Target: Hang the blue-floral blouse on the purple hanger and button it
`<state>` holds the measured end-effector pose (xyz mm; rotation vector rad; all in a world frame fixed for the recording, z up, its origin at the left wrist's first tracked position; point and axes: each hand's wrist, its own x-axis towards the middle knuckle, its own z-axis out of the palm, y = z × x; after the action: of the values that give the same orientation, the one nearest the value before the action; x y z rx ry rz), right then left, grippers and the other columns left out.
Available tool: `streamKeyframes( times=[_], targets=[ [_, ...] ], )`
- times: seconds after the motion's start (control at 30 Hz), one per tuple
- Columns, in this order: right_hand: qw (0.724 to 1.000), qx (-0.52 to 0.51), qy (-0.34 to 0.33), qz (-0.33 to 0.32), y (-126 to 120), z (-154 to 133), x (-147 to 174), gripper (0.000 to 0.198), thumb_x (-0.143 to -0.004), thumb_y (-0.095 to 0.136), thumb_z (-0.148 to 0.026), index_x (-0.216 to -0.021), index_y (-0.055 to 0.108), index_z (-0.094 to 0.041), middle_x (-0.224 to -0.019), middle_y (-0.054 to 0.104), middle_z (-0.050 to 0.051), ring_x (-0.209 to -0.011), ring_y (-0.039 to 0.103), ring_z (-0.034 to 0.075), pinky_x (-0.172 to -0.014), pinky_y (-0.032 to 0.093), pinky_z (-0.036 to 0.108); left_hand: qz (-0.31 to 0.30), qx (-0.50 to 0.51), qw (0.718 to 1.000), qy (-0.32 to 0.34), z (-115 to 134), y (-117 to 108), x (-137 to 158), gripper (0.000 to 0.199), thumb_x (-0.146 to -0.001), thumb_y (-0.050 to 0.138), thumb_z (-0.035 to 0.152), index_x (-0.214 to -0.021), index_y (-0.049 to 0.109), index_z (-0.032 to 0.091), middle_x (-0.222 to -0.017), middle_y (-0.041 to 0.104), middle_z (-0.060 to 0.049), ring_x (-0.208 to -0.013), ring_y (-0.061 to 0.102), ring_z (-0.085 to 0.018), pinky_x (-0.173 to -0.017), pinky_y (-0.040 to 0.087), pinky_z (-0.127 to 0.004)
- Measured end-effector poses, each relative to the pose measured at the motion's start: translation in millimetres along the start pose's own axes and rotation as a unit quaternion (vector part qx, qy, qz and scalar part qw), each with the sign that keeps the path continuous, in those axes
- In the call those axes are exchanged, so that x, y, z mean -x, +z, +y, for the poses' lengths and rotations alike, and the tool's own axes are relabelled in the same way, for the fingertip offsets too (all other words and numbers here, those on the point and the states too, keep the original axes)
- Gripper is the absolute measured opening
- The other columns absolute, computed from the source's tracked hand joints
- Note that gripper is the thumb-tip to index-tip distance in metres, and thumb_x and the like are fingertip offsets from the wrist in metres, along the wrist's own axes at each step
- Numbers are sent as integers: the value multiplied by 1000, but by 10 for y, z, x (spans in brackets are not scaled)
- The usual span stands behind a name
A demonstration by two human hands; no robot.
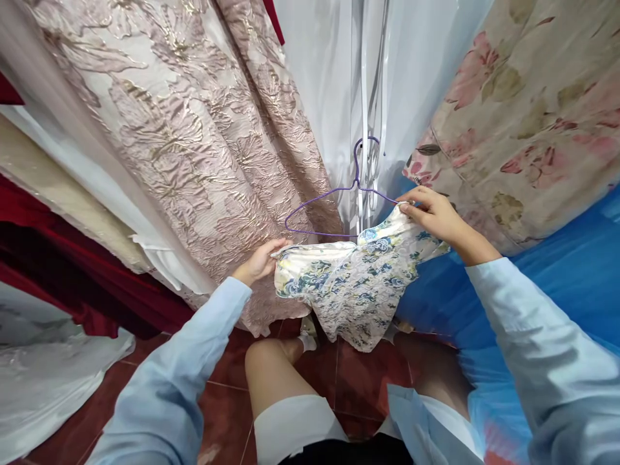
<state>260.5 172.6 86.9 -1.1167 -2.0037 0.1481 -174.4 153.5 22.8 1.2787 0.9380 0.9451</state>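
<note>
A white short-sleeved top with a blue and yellow floral print [371,281] is spread between my two hands. My right hand [431,213] pinches its right shoulder, where the right arm of a purple hanger [320,231] goes in. My left hand [264,259] is closed on the left shoulder edge of the top. The hanger's left end is outside the fabric, just above that shoulder. Its hook is up among white hanging straps [365,77]; whether it rests on anything I cannot tell.
Pink textured fabric with metallic flowers [194,129] hangs at left, beside dark red cloth [29,252]. White fabric [317,71] is behind the hanger. Floral cloth [527,129] and blue tulle [436,310] hang at right. Red floor tiles [227,410] lie below, around my legs.
</note>
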Motion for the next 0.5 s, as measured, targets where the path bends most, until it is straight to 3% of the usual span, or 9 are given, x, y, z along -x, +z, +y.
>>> streamKeyframes(
  times=[0.13,0.3,0.4,0.5],
  targets=[
    [1000,-18,1,4,23,-20,7,29,-91,60,-42,-98,77,-20,-100,68,9,-87,63,23,-71,48,33,7,-145,989,33,42,-193,-79,26,-62,71,29,-84,68,15,-78,64,-1,-71,56,-16,-62,42,-24],
    [1000,-3,-7,9,19,-61,6,27,-90,60,-40,-95,78,-20,-102,67,11,-96,63,25,-74,49,35,82,-213,967,114,246,-382,-509,11,-62,57,27,-67,59,17,-65,53,-1,-62,46,-15,-58,34,-26],
    [1000,-6,2,6,10,-58,-10,27,-90,60,-40,-94,78,-20,-102,66,11,-97,62,26,-76,49,36,152,-279,933,171,478,-379,-871,3,-66,51,19,-63,52,18,-64,48,0,-63,45,-16,-61,36,-28],
    [1000,-16,6,1,15,-50,-10,29,-90,60,-42,-95,78,-19,-102,66,11,-95,62,25,-74,48,34,216,-329,891,228,674,-220,-1229,10,-70,51,9,-75,53,18,-76,54,-1,-76,51,-17,-75,42,-29]
  ],
)
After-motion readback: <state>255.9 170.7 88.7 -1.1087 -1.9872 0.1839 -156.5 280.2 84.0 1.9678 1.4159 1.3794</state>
